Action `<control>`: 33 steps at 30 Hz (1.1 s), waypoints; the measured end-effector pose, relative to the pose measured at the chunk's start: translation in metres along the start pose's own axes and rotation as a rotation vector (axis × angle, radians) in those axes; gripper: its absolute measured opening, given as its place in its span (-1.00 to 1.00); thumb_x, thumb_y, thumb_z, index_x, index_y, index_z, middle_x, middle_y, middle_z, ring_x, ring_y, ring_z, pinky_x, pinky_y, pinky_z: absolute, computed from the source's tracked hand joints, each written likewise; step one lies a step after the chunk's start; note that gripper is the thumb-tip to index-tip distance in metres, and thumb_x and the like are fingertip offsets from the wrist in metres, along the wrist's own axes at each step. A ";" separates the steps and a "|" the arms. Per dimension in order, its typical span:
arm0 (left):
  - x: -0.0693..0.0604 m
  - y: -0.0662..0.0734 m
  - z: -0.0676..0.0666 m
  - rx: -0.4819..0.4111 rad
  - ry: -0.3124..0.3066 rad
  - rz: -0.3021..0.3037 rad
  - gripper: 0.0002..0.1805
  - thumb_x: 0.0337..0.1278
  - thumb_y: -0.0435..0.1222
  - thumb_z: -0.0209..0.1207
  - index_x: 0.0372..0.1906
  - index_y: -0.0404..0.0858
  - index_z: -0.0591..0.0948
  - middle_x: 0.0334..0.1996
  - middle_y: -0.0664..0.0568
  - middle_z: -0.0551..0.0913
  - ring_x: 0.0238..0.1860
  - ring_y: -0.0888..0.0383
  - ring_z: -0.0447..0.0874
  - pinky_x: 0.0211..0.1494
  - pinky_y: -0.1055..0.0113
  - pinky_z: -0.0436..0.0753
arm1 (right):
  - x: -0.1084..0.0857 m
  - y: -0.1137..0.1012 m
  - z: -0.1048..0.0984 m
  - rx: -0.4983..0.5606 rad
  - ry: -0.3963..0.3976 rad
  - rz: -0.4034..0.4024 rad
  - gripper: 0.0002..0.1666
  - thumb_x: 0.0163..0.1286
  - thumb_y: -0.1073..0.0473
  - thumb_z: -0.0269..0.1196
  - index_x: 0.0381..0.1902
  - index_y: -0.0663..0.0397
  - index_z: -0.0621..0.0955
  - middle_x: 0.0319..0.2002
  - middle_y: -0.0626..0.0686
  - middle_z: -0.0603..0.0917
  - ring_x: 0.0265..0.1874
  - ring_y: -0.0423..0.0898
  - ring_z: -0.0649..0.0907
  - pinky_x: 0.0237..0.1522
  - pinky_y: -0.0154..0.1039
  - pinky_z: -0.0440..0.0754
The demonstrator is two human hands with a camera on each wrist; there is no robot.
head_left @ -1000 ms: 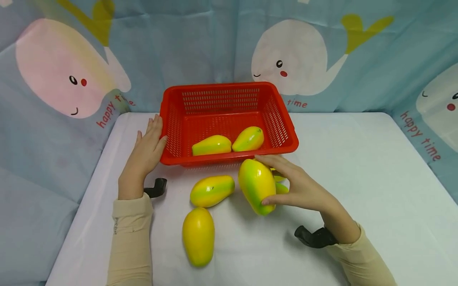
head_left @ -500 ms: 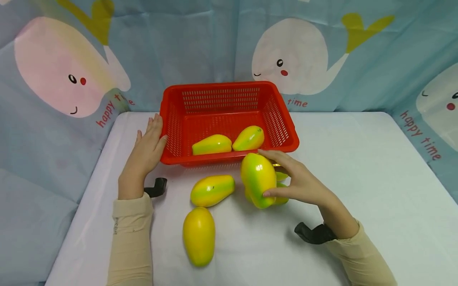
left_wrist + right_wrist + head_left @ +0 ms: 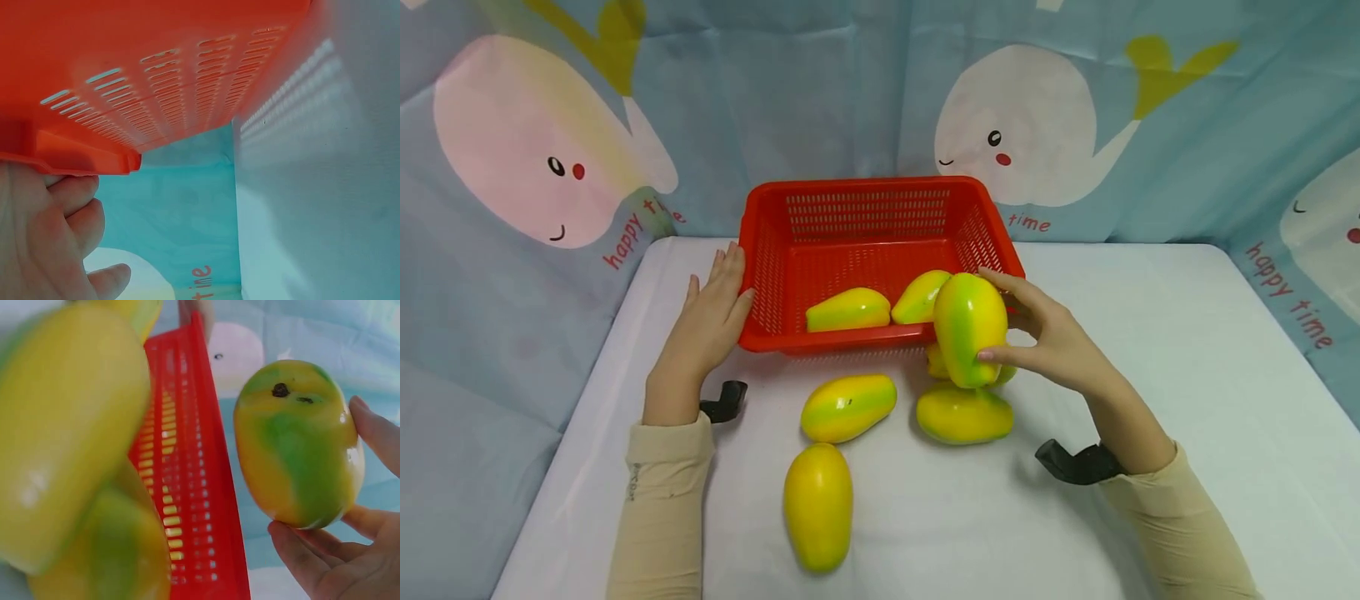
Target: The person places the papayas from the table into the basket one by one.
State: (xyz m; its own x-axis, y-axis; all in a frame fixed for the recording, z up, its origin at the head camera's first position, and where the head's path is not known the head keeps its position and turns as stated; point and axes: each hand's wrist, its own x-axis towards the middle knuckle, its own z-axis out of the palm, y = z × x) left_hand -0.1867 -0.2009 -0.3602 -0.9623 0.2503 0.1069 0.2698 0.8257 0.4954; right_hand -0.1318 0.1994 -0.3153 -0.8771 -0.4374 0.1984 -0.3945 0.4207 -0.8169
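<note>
My right hand (image 3: 1056, 337) grips a yellow-green mango (image 3: 970, 329) between thumb and fingers, held up at the near rim of the red basket (image 3: 850, 340). In the right wrist view the held mango (image 3: 297, 447) shows a dark stem spot. My left hand (image 3: 703, 317) rests against the basket's left side, fingers fairly straight; the left wrist view has those fingers (image 3: 84, 219) under the rim. Inside the basket lie two mangoes, one at the left (image 3: 848, 310) and another (image 3: 919, 298) partly hidden behind the held one.
On the white table, a mango (image 3: 964, 414) lies below the held one, with others partly hidden behind it. Two more, a mango (image 3: 848, 408) and a plainer yellow mango (image 3: 818, 507), lie nearer the middle. A printed curtain (image 3: 850, 100) stands behind the basket.
My right hand has lifted the mango up and to the right, from in front of the basket to its near rim, uncovering a mango below. The left hand stays at the basket's side.
</note>
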 end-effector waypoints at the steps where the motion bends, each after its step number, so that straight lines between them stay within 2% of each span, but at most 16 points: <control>1: 0.000 0.001 0.000 0.000 0.001 0.000 -0.32 0.44 -0.08 -0.29 0.49 -0.24 -0.18 0.49 -0.05 -0.22 0.48 0.02 -0.35 0.40 -0.13 -0.36 | 0.003 0.000 -0.003 0.009 0.003 0.017 -0.05 0.09 0.31 0.41 0.41 0.02 0.25 0.28 0.00 0.37 0.08 -0.04 0.50 0.06 -0.38 0.50; 4: -0.001 0.001 -0.001 0.001 -0.005 -0.011 -0.32 0.44 -0.09 -0.29 0.49 -0.24 -0.19 0.49 -0.03 -0.23 0.48 0.03 -0.36 0.40 -0.14 -0.36 | 0.013 0.003 -0.010 0.054 -0.002 0.059 -0.08 0.15 0.29 0.37 0.43 -0.02 0.23 0.25 0.04 0.38 0.08 -0.02 0.50 0.01 -0.35 0.54; 8: -0.002 0.001 -0.003 -0.001 -0.005 -0.015 -0.32 0.44 -0.09 -0.29 0.49 -0.24 -0.19 0.49 -0.03 -0.24 0.48 0.01 -0.36 0.40 -0.15 -0.35 | 0.026 0.008 -0.017 0.117 0.001 0.097 -0.12 0.19 0.30 0.33 0.43 0.04 0.21 0.25 0.09 0.37 0.11 0.00 0.47 -0.02 -0.34 0.57; 17: 0.000 0.001 -0.001 -0.015 -0.002 -0.007 -0.32 0.44 -0.08 -0.29 0.49 -0.23 -0.18 0.49 -0.02 -0.23 0.48 0.03 -0.36 0.40 -0.13 -0.36 | 0.049 0.014 -0.025 0.099 0.068 0.168 -0.12 0.20 0.27 0.32 0.43 0.03 0.20 0.29 0.06 0.35 0.16 0.05 0.46 0.00 -0.34 0.56; 23: 0.000 0.002 -0.001 -0.015 -0.007 -0.011 -0.32 0.44 -0.09 -0.28 0.49 -0.23 -0.19 0.49 -0.02 -0.23 0.48 0.04 -0.37 0.40 -0.13 -0.37 | 0.061 0.015 -0.026 0.032 0.073 0.212 -0.09 0.19 0.23 0.35 0.44 -0.07 0.20 0.29 0.05 0.33 0.16 0.04 0.44 0.05 -0.22 0.55; 29: 0.000 0.003 -0.001 -0.013 -0.011 -0.017 -0.32 0.43 -0.10 -0.27 0.49 -0.23 -0.19 0.49 -0.03 -0.23 0.48 0.03 -0.37 0.40 -0.14 -0.36 | 0.067 0.023 -0.025 -0.039 0.044 0.244 -0.06 0.17 0.18 0.37 0.45 -0.05 0.18 0.25 0.09 0.35 0.15 0.05 0.42 0.10 -0.01 0.51; 33: 0.000 0.004 -0.001 -0.015 -0.008 -0.022 -0.31 0.43 -0.11 -0.24 0.49 -0.23 -0.19 0.49 -0.04 -0.22 0.48 0.04 -0.37 0.40 -0.13 -0.37 | 0.069 0.029 -0.025 -0.099 0.019 0.245 -0.05 0.16 0.14 0.38 0.45 -0.02 0.18 0.24 0.12 0.36 0.12 0.07 0.43 0.08 0.03 0.51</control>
State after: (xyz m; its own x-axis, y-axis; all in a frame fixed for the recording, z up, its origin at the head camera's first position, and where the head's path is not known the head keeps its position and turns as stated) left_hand -0.1855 -0.1987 -0.3573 -0.9677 0.2360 0.0886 0.2476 0.8235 0.5104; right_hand -0.2109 0.2009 -0.3120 -0.9544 -0.2981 0.0121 -0.1936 0.5879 -0.7854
